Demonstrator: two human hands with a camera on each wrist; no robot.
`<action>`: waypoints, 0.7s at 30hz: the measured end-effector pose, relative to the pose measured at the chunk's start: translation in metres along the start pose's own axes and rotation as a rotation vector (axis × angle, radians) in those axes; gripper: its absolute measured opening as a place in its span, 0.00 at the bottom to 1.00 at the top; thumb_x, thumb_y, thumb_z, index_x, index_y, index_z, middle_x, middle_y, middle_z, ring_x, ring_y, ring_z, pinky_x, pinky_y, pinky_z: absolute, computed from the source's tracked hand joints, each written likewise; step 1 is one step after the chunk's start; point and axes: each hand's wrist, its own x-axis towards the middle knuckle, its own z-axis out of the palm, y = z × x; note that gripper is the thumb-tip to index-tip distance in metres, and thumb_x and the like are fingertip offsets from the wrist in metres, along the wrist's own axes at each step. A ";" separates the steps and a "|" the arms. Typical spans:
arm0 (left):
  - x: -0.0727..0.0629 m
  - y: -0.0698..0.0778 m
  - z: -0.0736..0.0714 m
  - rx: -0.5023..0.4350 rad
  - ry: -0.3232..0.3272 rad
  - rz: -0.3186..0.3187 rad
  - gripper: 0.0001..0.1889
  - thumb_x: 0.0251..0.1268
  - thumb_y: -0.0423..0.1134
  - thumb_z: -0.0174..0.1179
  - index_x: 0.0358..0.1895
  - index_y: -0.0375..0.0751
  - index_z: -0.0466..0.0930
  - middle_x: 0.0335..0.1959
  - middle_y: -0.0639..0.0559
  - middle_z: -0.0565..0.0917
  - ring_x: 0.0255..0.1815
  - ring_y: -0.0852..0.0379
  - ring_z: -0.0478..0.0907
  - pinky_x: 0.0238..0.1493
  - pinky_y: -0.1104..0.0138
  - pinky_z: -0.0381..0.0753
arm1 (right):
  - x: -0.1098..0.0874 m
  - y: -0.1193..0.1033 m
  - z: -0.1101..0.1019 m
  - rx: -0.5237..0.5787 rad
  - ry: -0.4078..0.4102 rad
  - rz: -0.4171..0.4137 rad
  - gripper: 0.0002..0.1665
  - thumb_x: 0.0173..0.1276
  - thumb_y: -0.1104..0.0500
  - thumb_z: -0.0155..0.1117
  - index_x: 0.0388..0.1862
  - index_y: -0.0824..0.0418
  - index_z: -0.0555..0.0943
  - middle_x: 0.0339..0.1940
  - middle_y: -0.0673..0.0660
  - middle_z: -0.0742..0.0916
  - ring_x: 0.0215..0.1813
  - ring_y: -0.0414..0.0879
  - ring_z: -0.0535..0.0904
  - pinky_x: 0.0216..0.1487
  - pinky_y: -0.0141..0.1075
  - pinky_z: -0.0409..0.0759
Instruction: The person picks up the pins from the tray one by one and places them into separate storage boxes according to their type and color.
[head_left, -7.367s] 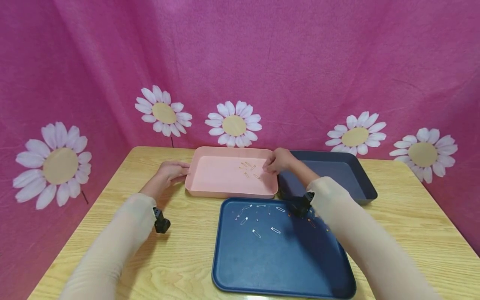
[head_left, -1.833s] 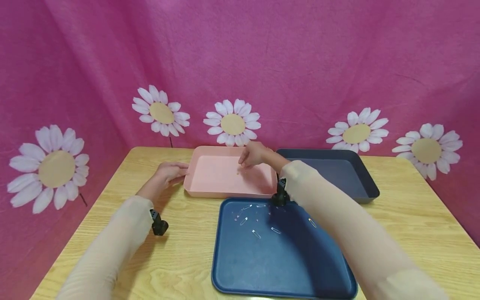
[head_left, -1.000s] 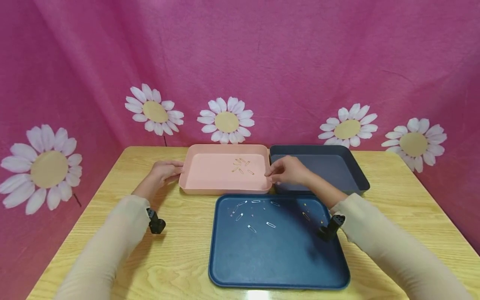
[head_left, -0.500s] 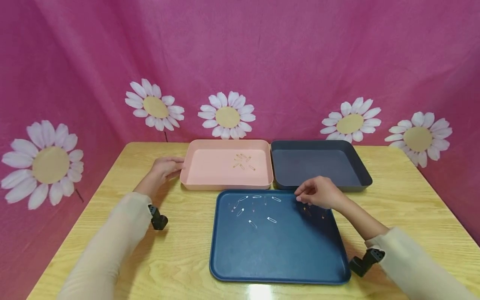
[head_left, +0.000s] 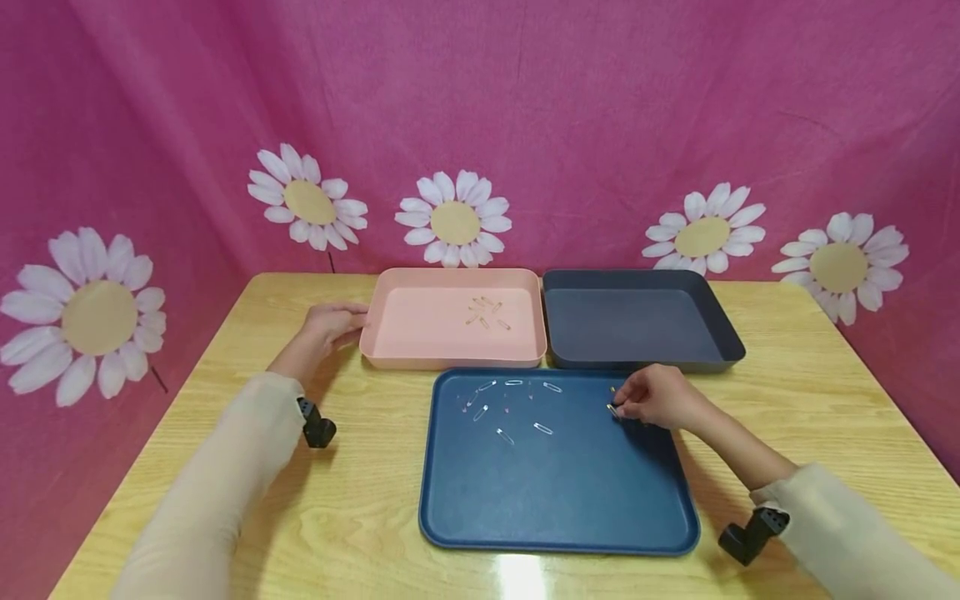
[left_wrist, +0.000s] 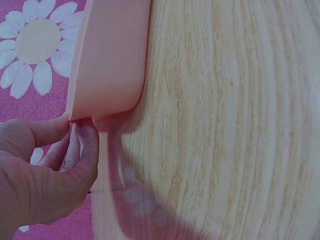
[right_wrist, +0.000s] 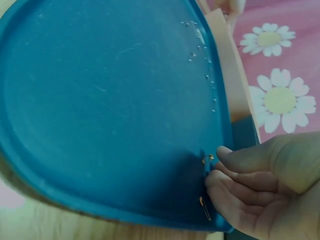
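My left hand (head_left: 330, 327) pinches the left end of the pink tray (head_left: 382, 358); in the left wrist view the thumb is at its rim and fingers press the outer wall. My right hand (head_left: 663, 398) is low over the far right of the blue tray (head_left: 555, 500). Its fingertips are right at a gold safety pin (head_left: 612, 411); in the right wrist view thumb and forefinger stand apart. Another gold safety pin (right_wrist: 204, 208) lies beside the fingers there. Several silver safety pins (head_left: 543, 428) lie across the blue tray's far half. Several gold ones (head_left: 483, 322) lie in the pink tray.
A dark grey tray (head_left: 630, 321) stands right beside the pink one, behind the blue tray. All three are on a wooden table (head_left: 360, 500). A pink curtain (head_left: 570, 100) with white daisies hangs behind the table.
My right hand has gone from over the pink tray back to the blue tray's far right. More gold safety pins lie in the pink tray than at first. The left hand has stayed put.
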 end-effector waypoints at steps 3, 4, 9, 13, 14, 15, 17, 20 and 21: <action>-0.001 0.001 0.000 0.003 0.002 0.002 0.23 0.68 0.30 0.54 0.66 0.34 0.70 0.66 0.39 0.72 0.36 0.66 0.77 0.66 0.63 0.75 | 0.003 -0.001 0.006 -0.065 0.061 -0.023 0.05 0.55 0.61 0.73 0.26 0.62 0.85 0.22 0.53 0.87 0.21 0.36 0.75 0.23 0.31 0.74; 0.000 0.001 0.000 0.003 0.002 0.002 0.23 0.68 0.30 0.54 0.66 0.34 0.70 0.66 0.39 0.72 0.35 0.66 0.77 0.65 0.63 0.75 | 0.004 -0.002 0.008 -0.086 0.081 -0.036 0.05 0.54 0.61 0.74 0.25 0.62 0.85 0.21 0.53 0.87 0.22 0.36 0.75 0.24 0.31 0.74; 0.001 0.000 0.000 -0.006 -0.007 0.012 0.23 0.68 0.30 0.54 0.66 0.33 0.69 0.66 0.38 0.72 0.39 0.64 0.78 0.64 0.64 0.76 | 0.006 -0.006 0.015 -0.140 0.147 -0.065 0.08 0.51 0.63 0.76 0.20 0.61 0.83 0.19 0.52 0.85 0.22 0.37 0.74 0.25 0.32 0.75; 0.004 -0.001 0.000 -0.007 0.002 0.028 0.22 0.68 0.29 0.54 0.65 0.33 0.71 0.64 0.39 0.75 0.41 0.63 0.78 0.61 0.66 0.79 | 0.009 -0.009 0.017 -0.145 0.147 -0.073 0.09 0.52 0.62 0.75 0.19 0.60 0.83 0.17 0.51 0.84 0.21 0.37 0.72 0.24 0.31 0.72; 0.005 -0.001 0.000 -0.009 0.007 0.033 0.22 0.67 0.29 0.54 0.65 0.33 0.71 0.61 0.40 0.77 0.40 0.64 0.79 0.59 0.66 0.80 | 0.010 -0.011 0.017 -0.141 0.142 -0.072 0.09 0.52 0.61 0.75 0.18 0.60 0.83 0.16 0.50 0.84 0.21 0.37 0.71 0.24 0.30 0.72; 0.006 -0.002 -0.001 -0.014 0.009 0.037 0.22 0.67 0.29 0.55 0.64 0.32 0.72 0.59 0.42 0.79 0.38 0.65 0.79 0.57 0.67 0.81 | 0.011 -0.012 0.018 -0.137 0.135 -0.073 0.09 0.53 0.61 0.75 0.18 0.60 0.83 0.16 0.50 0.84 0.20 0.37 0.71 0.24 0.30 0.71; 0.006 -0.002 -0.002 -0.011 0.010 0.039 0.22 0.67 0.29 0.55 0.64 0.32 0.72 0.57 0.43 0.80 0.35 0.67 0.78 0.55 0.68 0.82 | 0.012 -0.014 0.020 -0.125 0.119 -0.070 0.09 0.53 0.61 0.74 0.18 0.60 0.83 0.15 0.50 0.83 0.20 0.36 0.70 0.23 0.29 0.70; 0.003 -0.002 -0.002 -0.016 -0.007 0.041 0.23 0.67 0.28 0.55 0.65 0.31 0.70 0.60 0.39 0.77 0.32 0.68 0.77 0.54 0.70 0.82 | 0.013 -0.019 0.024 -0.112 0.095 -0.068 0.09 0.55 0.61 0.73 0.18 0.59 0.83 0.16 0.49 0.83 0.20 0.37 0.70 0.23 0.28 0.69; 0.002 -0.002 -0.002 -0.013 -0.015 0.041 0.23 0.68 0.29 0.54 0.66 0.31 0.69 0.63 0.37 0.75 0.33 0.68 0.77 0.56 0.70 0.81 | 0.013 -0.021 0.025 -0.109 0.087 -0.073 0.09 0.55 0.61 0.73 0.18 0.59 0.83 0.16 0.49 0.83 0.20 0.37 0.69 0.23 0.28 0.69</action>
